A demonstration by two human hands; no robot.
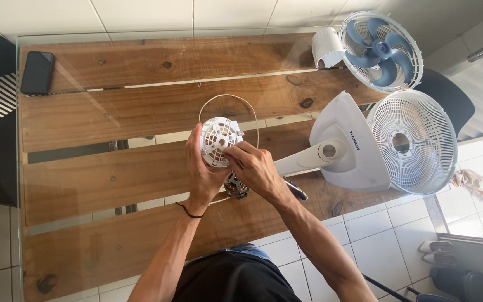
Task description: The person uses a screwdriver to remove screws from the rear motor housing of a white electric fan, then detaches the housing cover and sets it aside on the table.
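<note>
My left hand (201, 173) grips a white round fan motor housing (218, 140) from its left side and holds it above the table. My right hand (252, 168) pinches the same housing at its lower right edge. The metal motor body (236, 187) shows just below my hands. A thin white cord (227, 98) loops up from the housing over the wood.
A glass-topped wooden table (113, 112) carries a black phone (37, 72) at the far left, a white fan base and stand (345, 148), a white grille (412, 140), a grille with blue blades (381, 50), a white cover piece (327, 47). A screwdriver (296, 190) lies by my right wrist.
</note>
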